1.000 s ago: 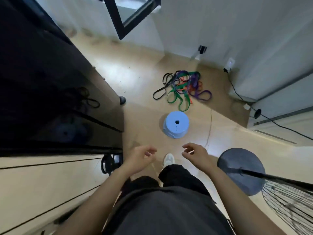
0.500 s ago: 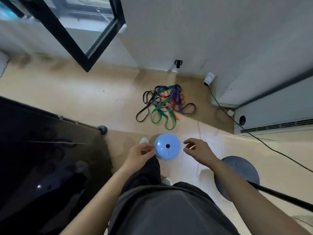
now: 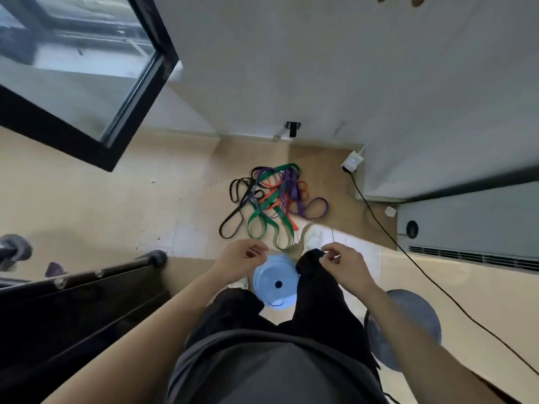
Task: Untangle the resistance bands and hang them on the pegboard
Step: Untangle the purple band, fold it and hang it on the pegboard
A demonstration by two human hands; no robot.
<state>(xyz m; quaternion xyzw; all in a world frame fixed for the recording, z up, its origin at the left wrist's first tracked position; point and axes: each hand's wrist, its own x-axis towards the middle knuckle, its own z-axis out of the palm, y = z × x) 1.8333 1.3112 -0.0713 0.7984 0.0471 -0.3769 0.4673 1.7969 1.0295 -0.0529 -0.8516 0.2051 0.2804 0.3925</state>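
Note:
A tangled heap of resistance bands point(image 3: 272, 202) lies on the beige floor near the far wall: black, green, purple and orange loops wound through each other. My left hand point(image 3: 242, 259) hovers at waist height with loosely curled fingers and holds nothing. My right hand point(image 3: 341, 263) is level with it, fingers also curled and empty. Both hands are well short of the bands and touch nothing. No pegboard is in view.
A round blue stool point(image 3: 275, 282) stands between my legs and the bands. A black table point(image 3: 73, 304) fills the lower left. A fan base point(image 3: 408, 319) sits at right. A black cable point(image 3: 408, 258) runs across the floor from a wall plug point(image 3: 353, 161). An open window point(image 3: 87, 68) juts in at upper left.
I have walked toward the bands, so they appear nearer and the stool is now right at my feet. Both hands stay raised and empty.

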